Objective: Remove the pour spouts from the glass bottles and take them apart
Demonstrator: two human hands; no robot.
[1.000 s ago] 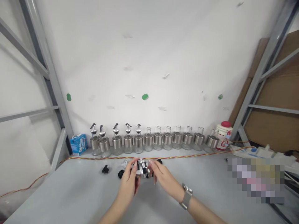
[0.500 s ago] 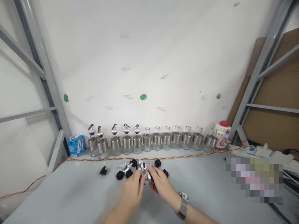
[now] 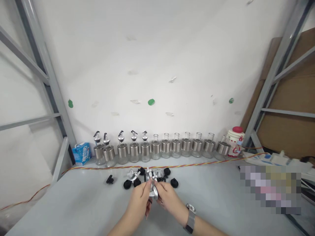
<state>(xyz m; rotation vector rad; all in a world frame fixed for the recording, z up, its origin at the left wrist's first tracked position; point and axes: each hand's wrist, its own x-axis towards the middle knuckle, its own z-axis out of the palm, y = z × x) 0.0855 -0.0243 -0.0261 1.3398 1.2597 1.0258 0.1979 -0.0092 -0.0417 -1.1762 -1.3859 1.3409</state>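
Between both hands is a silver pourer spout (image 3: 153, 192), gripped at its two sides by the fingers. My left hand (image 3: 139, 196) is closed on it from the left, thumb on top. From the right, my right hand (image 3: 169, 196) pinches the same piece; a watch (image 3: 191, 219) is on that wrist. Just beyond the fingers lie more silver spout parts (image 3: 133, 175) and several black stoppers, one black stopper (image 3: 174, 183) to the right and another black stopper (image 3: 127, 184) to the left. A small black part (image 3: 110, 179) lies farther left.
Along the wall stands a row of glass bottles with steel bands; those at left, such as this bottle (image 3: 122, 153), carry spouts, while the right ones, like this bottle (image 3: 197, 146), have bare necks. A twisted cable (image 3: 103, 168) runs before them. A blue carton (image 3: 81, 154) and white-red jar (image 3: 236, 141) flank the row.
Both hands have drawn slightly back toward me with the silver spout, and its grip has shifted. More of the black stoppers on the right now shows.
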